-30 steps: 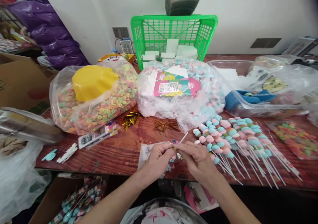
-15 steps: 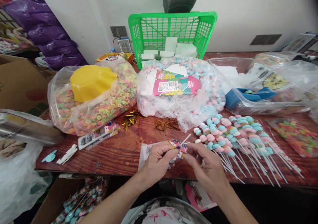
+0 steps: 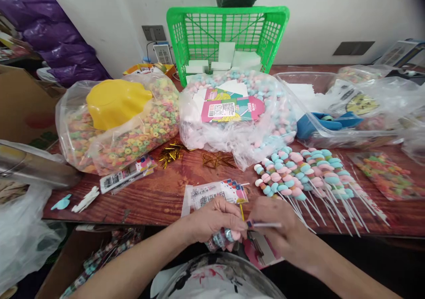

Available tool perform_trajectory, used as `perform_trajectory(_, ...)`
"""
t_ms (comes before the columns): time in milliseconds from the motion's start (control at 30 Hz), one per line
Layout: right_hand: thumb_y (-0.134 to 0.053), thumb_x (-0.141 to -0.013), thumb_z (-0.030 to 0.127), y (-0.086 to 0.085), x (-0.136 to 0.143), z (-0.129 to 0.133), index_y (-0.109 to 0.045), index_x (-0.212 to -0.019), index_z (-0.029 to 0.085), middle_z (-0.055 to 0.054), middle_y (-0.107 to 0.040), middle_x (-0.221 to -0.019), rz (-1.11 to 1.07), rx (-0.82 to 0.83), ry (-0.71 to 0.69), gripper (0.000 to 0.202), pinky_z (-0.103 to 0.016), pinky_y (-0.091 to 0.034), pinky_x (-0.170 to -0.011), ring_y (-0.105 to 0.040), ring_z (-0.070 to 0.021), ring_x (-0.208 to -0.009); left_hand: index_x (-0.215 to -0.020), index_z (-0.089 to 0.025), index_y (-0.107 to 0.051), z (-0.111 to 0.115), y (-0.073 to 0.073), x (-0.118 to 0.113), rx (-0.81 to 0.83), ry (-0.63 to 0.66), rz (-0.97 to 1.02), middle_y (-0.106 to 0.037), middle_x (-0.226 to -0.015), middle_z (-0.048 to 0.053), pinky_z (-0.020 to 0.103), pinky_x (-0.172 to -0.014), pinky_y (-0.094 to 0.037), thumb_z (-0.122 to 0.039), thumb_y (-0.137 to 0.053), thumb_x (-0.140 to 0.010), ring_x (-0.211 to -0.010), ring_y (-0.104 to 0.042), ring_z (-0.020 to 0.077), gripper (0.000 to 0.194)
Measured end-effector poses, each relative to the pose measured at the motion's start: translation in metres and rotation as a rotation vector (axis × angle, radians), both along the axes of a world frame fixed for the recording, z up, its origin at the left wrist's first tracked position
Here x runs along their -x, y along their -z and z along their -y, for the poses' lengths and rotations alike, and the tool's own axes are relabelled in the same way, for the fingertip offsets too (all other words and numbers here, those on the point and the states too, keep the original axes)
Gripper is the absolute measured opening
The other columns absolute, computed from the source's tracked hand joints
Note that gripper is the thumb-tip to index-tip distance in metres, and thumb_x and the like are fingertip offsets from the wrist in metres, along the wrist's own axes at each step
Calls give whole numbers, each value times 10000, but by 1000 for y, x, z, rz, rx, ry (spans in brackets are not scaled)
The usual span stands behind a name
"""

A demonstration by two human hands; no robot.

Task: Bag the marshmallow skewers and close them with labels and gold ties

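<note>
Just past the table's front edge, my left hand (image 3: 215,219) is closed around a candy skewer (image 3: 219,240) in a clear printed wrapper. Its white stick (image 3: 267,224) points right, across the fingers of my right hand (image 3: 277,221). A gold twist tie (image 3: 241,211) stands up between my hands at the wrapper's gathered neck. My right fingers pinch there, slightly blurred, and partly hide the tie. Behind my left hand lie printed wrappers (image 3: 212,193). Right of my hands is a pile of pink and blue candy skewers (image 3: 302,173) with white sticks.
Gold twist ties (image 3: 171,154) lie mid-table. Farther back are a bag of ring candies (image 3: 146,144) under a yellow bowl (image 3: 116,102), a bag of pink-blue candies (image 3: 279,113), a green basket (image 3: 227,10) and a clear tub (image 3: 361,134). A steel flask (image 3: 36,168) lies left.
Both hands have come down and toward me with the wrapped skewer, off the table edge. The stick now points right, and a gold tie shows at the neck. Printed wrappers behind are uncovered.
</note>
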State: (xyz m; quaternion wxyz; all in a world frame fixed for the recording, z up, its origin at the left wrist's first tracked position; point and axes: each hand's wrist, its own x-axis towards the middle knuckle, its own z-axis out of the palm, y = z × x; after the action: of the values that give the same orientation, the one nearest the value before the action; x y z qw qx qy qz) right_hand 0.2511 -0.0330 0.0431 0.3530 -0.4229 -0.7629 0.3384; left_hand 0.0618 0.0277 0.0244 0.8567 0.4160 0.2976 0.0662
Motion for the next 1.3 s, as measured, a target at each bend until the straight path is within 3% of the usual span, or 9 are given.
perform_trajectory(200,-416,-892,118,-32,-3,15,-588,-1185,188,-56,-659,-750,364,-534,-226,347,-365,-471,-658,-556,-207,-666,-580,-136,-708,-11,-21,3,168,335,9,-650,-535,18,180,-304,-390,-283,-818,-571,-370,-528,103,184)
perform_trajectory(467,-469,-907,147,-30,15,15,-632,-860,207,-8,-629,-743,585,-549,-409,180,-345,-425,-647,-512,-167,-684,-636,-178,-704,-18,-22,1,-243,711,-1,-606,-542,-4,268,-475,-487,-365,-749,-670,-508,-546,155,195)
perform_trajectory(633,-549,-825,134,-13,13,-4,-631,-923,179,-100,-638,-962,879,-603,-180,136,-427,-387,-831,-531,-257,-937,-1049,-186,-642,-16,-42,2,-1337,323,-309,-640,-912,64,352,-806,-502,-112,-555,-762,-844,-584,217,309)
perform_trajectory(733,-524,-785,59,-17,1,-33,-634,-914,156,-103,-641,-856,1014,-610,104,196,-366,-378,-693,-543,-234,-789,-1258,-179,-507,-8,-46,-5,-1638,-34,-355,-582,-1084,124,454,-911,-441,-42,-469,-777,-1013,-523,260,501)
perform_trajectory(800,-507,-795,62,-23,-4,-48,-617,-783,159,-71,-609,-715,921,-583,327,147,-322,-339,-613,-516,-196,-676,-1223,-185,-511,-3,-39,-13,-1521,-254,-232,-578,-1092,116,447,-926,-426,-65,-493,-792,-1036,-514,253,448)
perform_trajectory(900,-458,-872,158,-27,2,-48,-565,-686,167,-19,-534,-611,413,-408,519,215,-278,-319,-576,-461,-142,-589,-996,-192,-566,-5,-23,-25,-880,-476,-1,-615,-970,52,319,-816,-461,-111,-571,-773,-905,-573,187,237)
perform_trajectory(1033,-507,-863,297,-17,22,-16,-501,-624,179,33,-443,-569,-315,208,332,266,-229,-314,-528,-387,-100,-545,-895,-185,-600,-21,-23,-22,-153,-560,372,-654,-762,-15,235,-664,-458,-76,-622,-654,-659,-602,118,266)
perform_trajectory(1167,-624,-766,372,-10,20,-2,-539,-606,165,37,-443,-553,-549,486,341,275,-227,-283,-498,-358,-92,-526,-713,-163,-623,-31,-33,-6,-240,-530,512,-686,-650,11,303,-673,-500,-99,-602,-706,-587,-635,153,68)
perform_trajectory(1300,-649,-759,370,-13,16,-10,-595,-627,158,33,-465,-565,-567,368,381,257,-226,-298,-512,-376,-92,-539,-1090,-214,-678,-19,-28,-2,-424,-509,315,-709,-1100,59,315,-921,-469,-204,-628,-828,-1038,-637,187,267)
